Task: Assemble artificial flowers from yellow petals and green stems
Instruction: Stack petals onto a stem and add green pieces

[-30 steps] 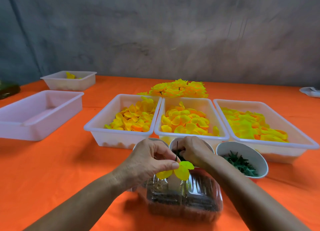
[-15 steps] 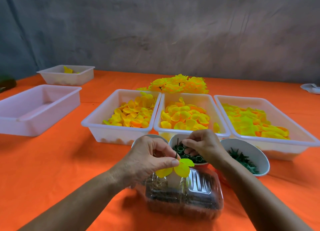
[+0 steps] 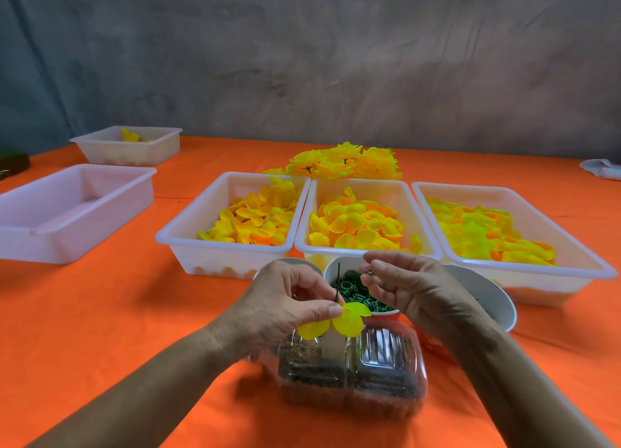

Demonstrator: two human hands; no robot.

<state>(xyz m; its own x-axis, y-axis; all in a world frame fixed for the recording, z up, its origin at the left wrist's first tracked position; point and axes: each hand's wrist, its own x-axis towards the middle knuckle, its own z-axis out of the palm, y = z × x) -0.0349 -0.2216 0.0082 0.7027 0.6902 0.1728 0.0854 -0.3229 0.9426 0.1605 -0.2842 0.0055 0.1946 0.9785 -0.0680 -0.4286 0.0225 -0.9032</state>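
Above clear box [image 3: 353, 373] | left hand [image 3: 279, 308] pinches petals [image 3: 346, 320] | labels unreadable, perhaps none

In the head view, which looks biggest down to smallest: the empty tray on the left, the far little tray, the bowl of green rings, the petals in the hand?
1. Empty tray
2. Far tray, though distance shrinks it
3. Bowl of green rings, partly hidden by hands
4. Petals

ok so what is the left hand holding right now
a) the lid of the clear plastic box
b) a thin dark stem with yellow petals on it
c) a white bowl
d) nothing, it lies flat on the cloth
b: the left hand pinches a thin dark stem with yellow petals at its fingertips, held above the clear plastic box.
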